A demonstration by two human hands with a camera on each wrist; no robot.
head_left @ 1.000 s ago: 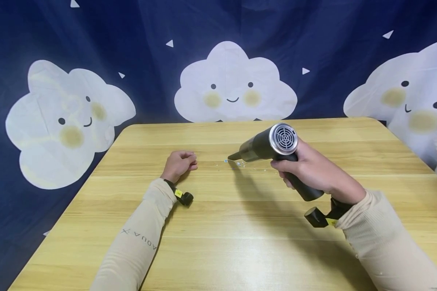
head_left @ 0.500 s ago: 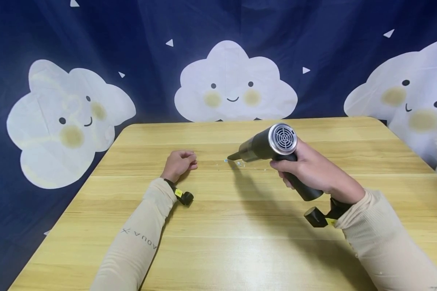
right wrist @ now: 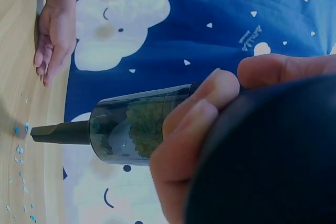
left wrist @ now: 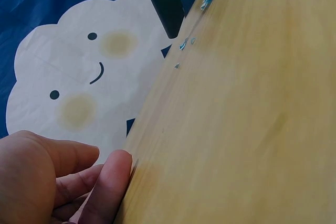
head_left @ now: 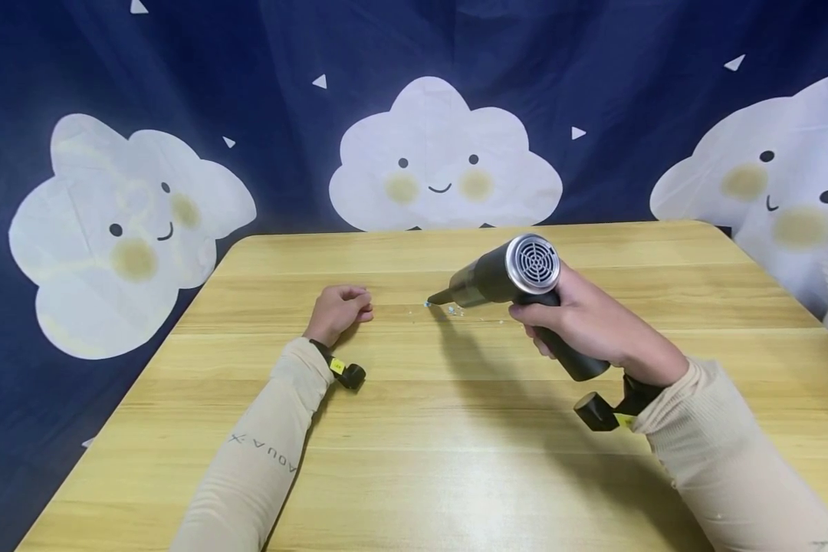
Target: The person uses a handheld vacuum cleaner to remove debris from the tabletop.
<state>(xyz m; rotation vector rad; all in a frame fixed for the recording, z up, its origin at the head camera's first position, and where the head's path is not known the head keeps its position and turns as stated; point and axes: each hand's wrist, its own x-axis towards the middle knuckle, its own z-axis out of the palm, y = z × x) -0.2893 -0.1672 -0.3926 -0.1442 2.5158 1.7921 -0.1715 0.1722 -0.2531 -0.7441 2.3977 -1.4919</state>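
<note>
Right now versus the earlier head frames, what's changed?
The right grip and the handheld vacuum it holds edged slightly left, bringing the nozzle closer to the blue scrap at its tip. Nothing was grabbed or released; left grip and other scraps stayed put.

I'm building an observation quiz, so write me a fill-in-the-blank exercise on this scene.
1. The hand gripping the handheld vacuum is the person's ____ hand.
2. Small scraps lie near the tip of the vacuum's ____.
3. The label on each wrist camera is ____.
4. Smiling white ____ decorate the dark blue curtain.

Missing words: right; nozzle; yellow; clouds.
</note>
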